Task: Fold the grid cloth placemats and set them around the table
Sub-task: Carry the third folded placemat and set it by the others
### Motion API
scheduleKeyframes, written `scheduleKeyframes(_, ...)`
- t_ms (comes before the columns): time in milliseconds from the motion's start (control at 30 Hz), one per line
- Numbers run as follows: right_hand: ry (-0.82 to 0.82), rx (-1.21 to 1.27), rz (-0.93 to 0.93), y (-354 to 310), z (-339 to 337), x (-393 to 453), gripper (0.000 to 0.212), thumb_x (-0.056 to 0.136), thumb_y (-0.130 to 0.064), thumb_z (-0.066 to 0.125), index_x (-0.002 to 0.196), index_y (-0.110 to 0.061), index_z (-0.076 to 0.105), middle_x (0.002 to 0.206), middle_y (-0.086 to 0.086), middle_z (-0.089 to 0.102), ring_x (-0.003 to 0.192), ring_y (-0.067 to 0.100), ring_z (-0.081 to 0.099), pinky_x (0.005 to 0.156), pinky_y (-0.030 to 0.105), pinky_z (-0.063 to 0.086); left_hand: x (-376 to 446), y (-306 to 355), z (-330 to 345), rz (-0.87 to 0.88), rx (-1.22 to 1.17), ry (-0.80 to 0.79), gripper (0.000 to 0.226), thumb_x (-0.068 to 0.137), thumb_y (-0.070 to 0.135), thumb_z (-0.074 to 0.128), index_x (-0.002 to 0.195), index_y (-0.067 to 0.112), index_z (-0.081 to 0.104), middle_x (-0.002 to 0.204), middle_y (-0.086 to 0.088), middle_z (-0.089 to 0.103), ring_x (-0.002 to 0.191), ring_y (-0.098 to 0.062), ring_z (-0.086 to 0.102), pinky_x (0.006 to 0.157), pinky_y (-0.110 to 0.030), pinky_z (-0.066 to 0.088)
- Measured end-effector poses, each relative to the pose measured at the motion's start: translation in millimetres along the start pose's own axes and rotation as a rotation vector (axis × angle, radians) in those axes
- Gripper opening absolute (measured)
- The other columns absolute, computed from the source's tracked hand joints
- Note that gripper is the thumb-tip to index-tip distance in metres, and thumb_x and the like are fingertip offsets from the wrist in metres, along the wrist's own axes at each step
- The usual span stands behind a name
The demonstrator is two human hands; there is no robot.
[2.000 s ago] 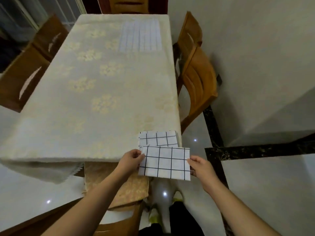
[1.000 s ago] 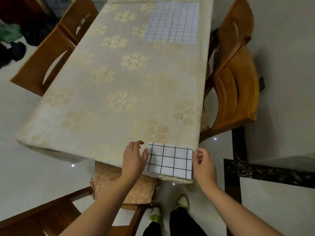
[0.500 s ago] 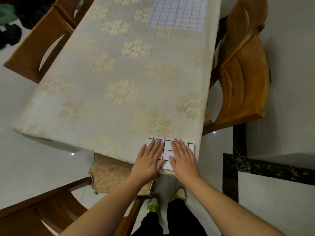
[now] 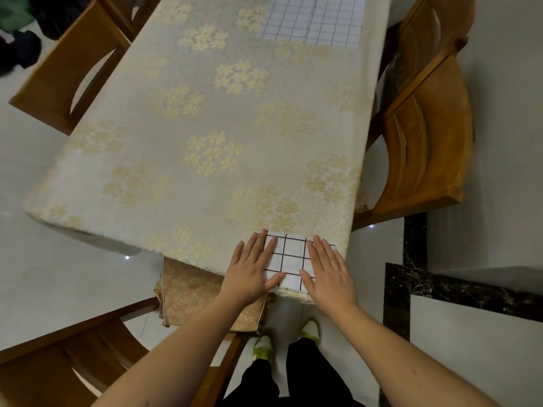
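A small folded white placemat with a black grid lies at the near right corner of the table, which wears a cream cloth with gold flowers. My left hand presses flat on the mat's left part, fingers straight. My right hand presses flat on its right part. Between the two hands a strip of the mat shows. At the far right end of the table lies a larger grid placemat, spread out flat.
Wooden chairs stand at the right side, the far left and the near left, the last with a gold cushion. A dark marble band crosses the pale floor on the right. My feet stand below the table's corner.
I carried the folded mat in both hands, laid it on the table's near right corner and put both palms flat on it. Since half a second ago the hands have spread apart sideways.
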State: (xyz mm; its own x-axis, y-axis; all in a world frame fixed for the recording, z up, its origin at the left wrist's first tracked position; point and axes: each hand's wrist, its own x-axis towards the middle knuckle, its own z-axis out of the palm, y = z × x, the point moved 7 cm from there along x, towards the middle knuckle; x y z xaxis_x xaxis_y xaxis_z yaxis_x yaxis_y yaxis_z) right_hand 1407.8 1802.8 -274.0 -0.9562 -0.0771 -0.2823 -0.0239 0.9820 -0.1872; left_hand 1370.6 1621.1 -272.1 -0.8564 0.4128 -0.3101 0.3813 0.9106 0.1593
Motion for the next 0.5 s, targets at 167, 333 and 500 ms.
scheduleKeyframes(167,-0.05,0.002,0.0,2,0,1,0.071,0.098,-0.055,0.022,0.154,-0.012,0.017,0.161,0.006,0.014,0.148,0.018,0.01,0.119,0.035,0.005,2,-2,-1,-0.003,0.017,-0.043,0.085,0.089,0.077,0.012,0.154,0.027,-0.013,0.16,-0.001,-0.02,0.146,-0.019,-0.022,0.118,-0.038,-0.014)
scheduleKeyframes(333,-0.075,0.029,-0.016,4,-2,4,0.073,0.097,-0.059,0.013,0.154,-0.014,0.011,0.162,0.004,0.007,0.148,0.016,0.001,0.118,0.032,-0.007,4,2,-7,-0.026,0.008,-0.138,0.089,0.08,0.079,0.001,0.15,0.028,-0.021,0.157,0.0,-0.029,0.145,-0.02,-0.026,0.119,-0.041,-0.011)
scheduleKeyframes(500,-0.174,0.138,-0.066,9,-25,7,0.07,0.099,-0.056,0.024,0.154,-0.023,-0.004,0.162,-0.005,-0.011,0.149,0.014,-0.007,0.117,0.032,-0.006,8,7,-37,-0.051,-0.04,-0.191,0.079,0.095,0.061,0.035,0.155,0.025,-0.002,0.163,-0.002,-0.008,0.15,-0.02,-0.004,0.121,-0.042,0.001)
